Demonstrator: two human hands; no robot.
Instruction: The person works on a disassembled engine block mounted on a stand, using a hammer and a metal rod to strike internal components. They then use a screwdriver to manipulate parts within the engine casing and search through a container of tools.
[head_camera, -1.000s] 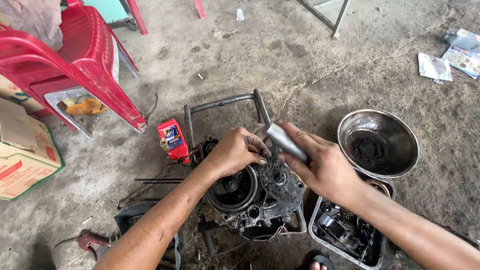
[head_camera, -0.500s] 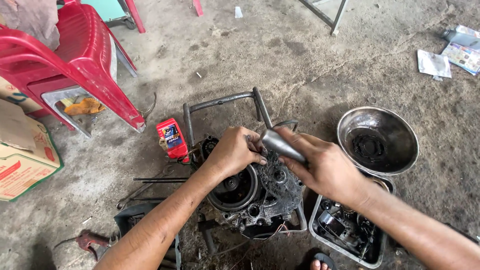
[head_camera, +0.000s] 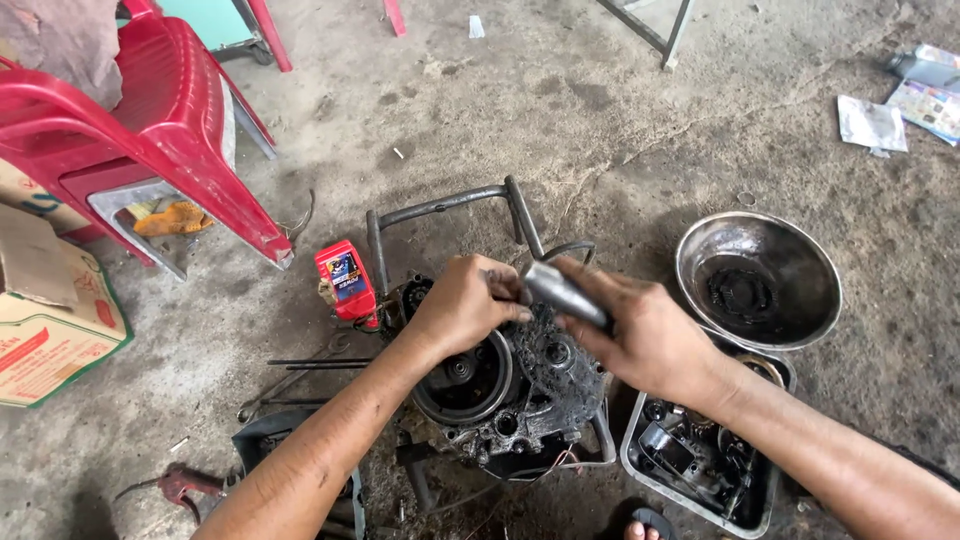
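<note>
While our right hand (head_camera: 650, 335) grips a metal tool (head_camera: 565, 293) over the greasy engine (head_camera: 520, 385) on the floor, our left hand (head_camera: 465, 300) curls on its top edge; we'd keep tool square, engine braced w/ steady pressure.

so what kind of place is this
Probably an informal motorbike repair spot: a greasy engine block on the bare concrete floor, a metal tray of parts, and an oily steel bowl.
</note>
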